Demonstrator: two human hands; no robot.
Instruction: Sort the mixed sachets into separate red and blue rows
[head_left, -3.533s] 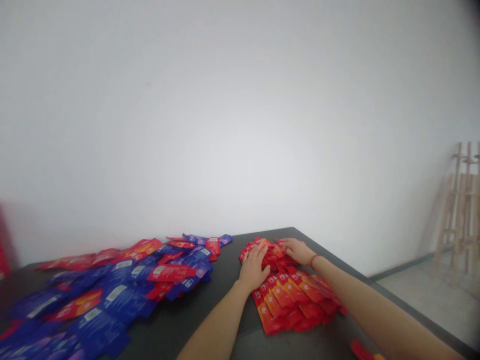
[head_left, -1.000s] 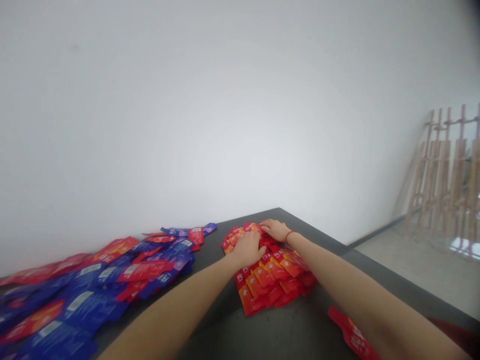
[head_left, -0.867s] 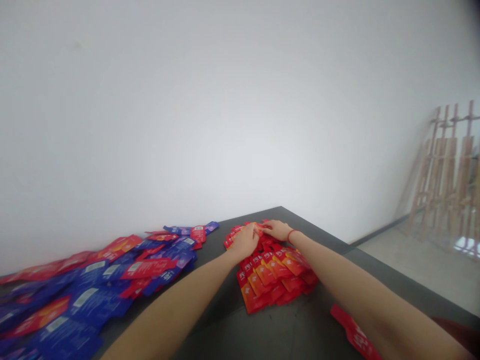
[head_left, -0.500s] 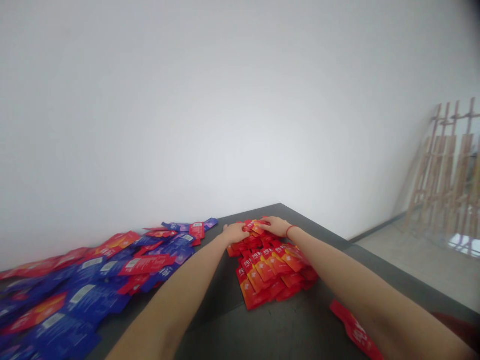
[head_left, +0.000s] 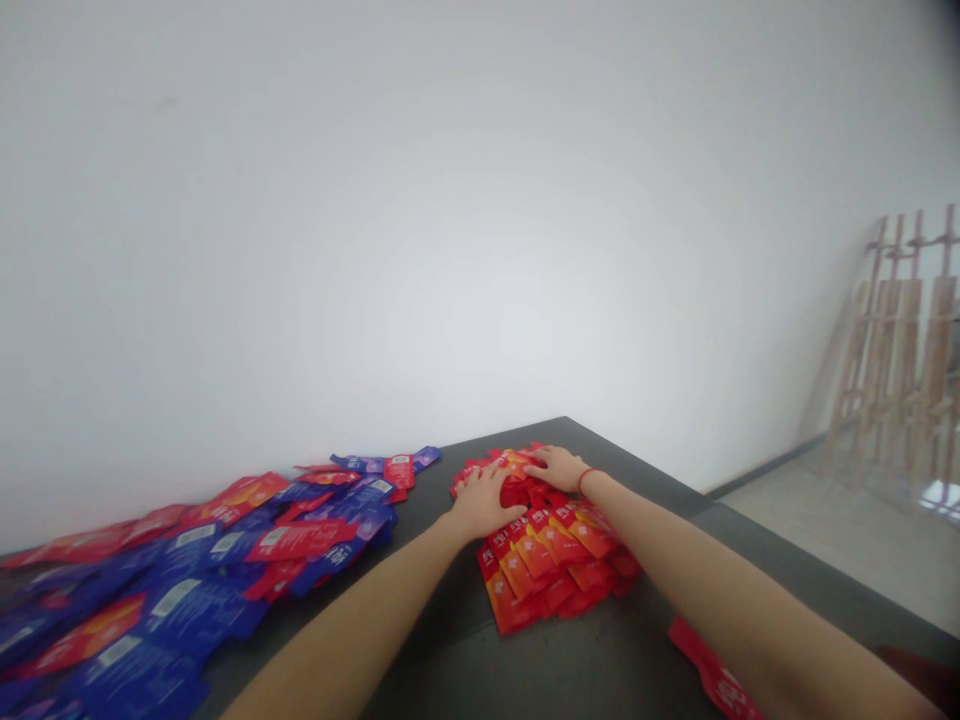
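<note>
A pile of red and orange sachets [head_left: 551,545] lies on the dark table in front of me, its near rows overlapping with the printed sides up. My left hand [head_left: 484,500] rests over the pile's left part, fingers spread and pointing away from me. At the pile's far right, my right hand [head_left: 559,470], a red cord on its wrist, lies on the sachets with its fingers apart. Both hands touch the sachets; neither is visibly closed round one. Some sachets are hidden under the hands.
To the left spreads a large heap of blue and red sachets [head_left: 187,610], reaching toward the white wall [head_left: 480,220]. One red sachet [head_left: 716,675] lies partly under my right forearm. Wooden racks [head_left: 892,350] lean at the far right, beyond the table [head_left: 570,660].
My left hand has moved nearer to me, and its fingers are now spread over the sachets. My right hand stays at the pile's far right. The view has tilted slightly.
</note>
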